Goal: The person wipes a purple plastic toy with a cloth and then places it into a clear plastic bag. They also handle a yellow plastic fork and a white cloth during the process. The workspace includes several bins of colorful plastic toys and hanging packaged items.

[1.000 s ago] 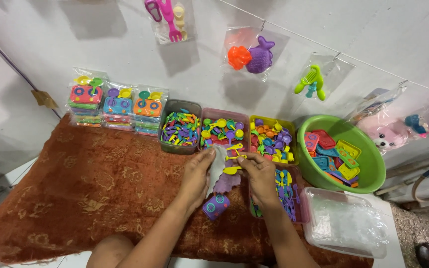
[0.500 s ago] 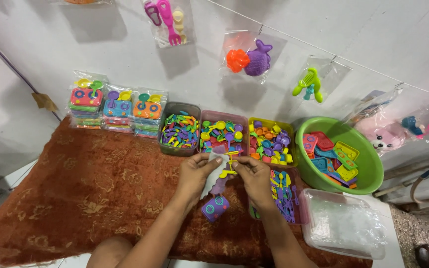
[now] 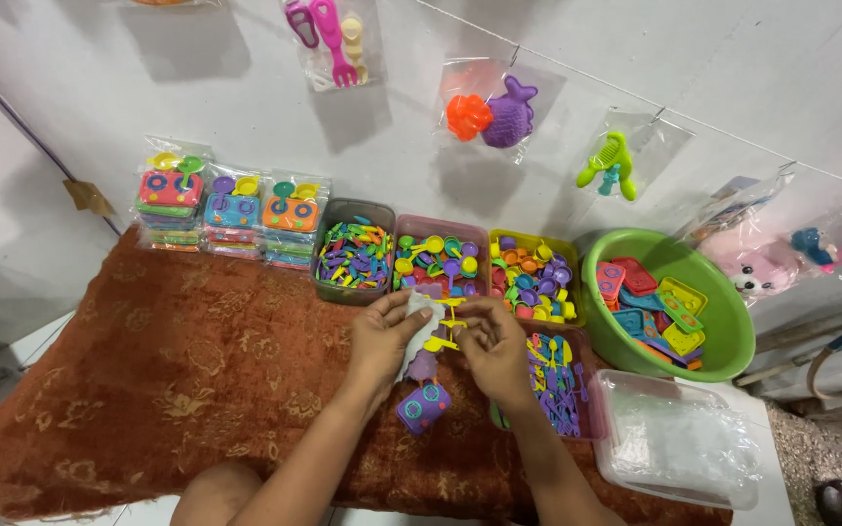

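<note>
Before the pink tray, our left hand grasped the clear bag; right hand pinched yellow pieces, best fed squarely in.

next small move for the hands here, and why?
Probably slide the yellow pieces into the clear bag. The left hand holds the bag up, the right hand pinches the pieces at its mouth, and a purple toy hangs in it.

Three clear toy packets by the wall (more bags hung above)
</note>
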